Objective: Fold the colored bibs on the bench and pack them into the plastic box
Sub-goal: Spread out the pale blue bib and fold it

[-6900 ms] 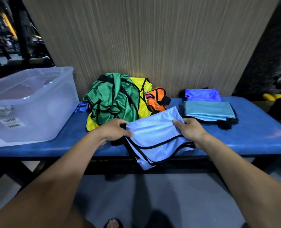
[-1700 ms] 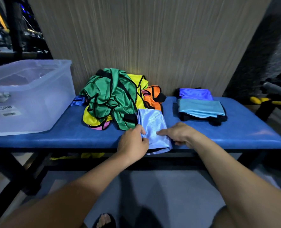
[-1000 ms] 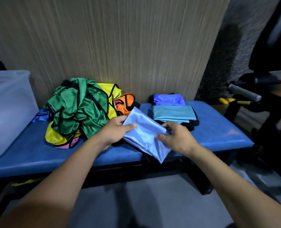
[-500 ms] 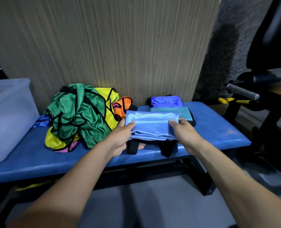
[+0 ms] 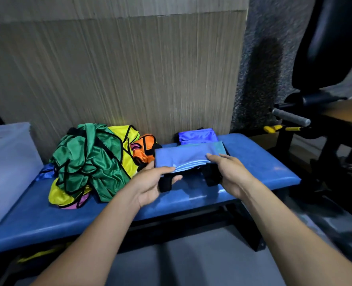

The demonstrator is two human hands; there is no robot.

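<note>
A folded light-blue bib [image 5: 179, 157] is held level above the blue bench [image 5: 253, 159], just in front of the folded stack. My left hand [image 5: 152, 182] pinches its left end, thumb on top. My right hand [image 5: 230, 172] holds its right end with fingers along the top. Black straps hang beneath it. Behind it lie a folded teal bib [image 5: 219, 147] and a folded royal-blue bib [image 5: 197, 135]. An unfolded heap of green [image 5: 88, 159], yellow [image 5: 127, 153] and orange bibs [image 5: 145, 146] sits at the left. The clear plastic box [image 5: 8, 168] stands at the far left edge.
A wood-grain wall panel [image 5: 129, 75] backs the bench. Black gym equipment with a grey-handled bar [image 5: 290, 117] stands close to the bench's right end. Grey floor [image 5: 191, 263] lies in front of the bench.
The folded light-blue bib was lifted off the bench front, turned flat and carried back toward the folded stack. The view has swung right, so the box is mostly out of frame.
</note>
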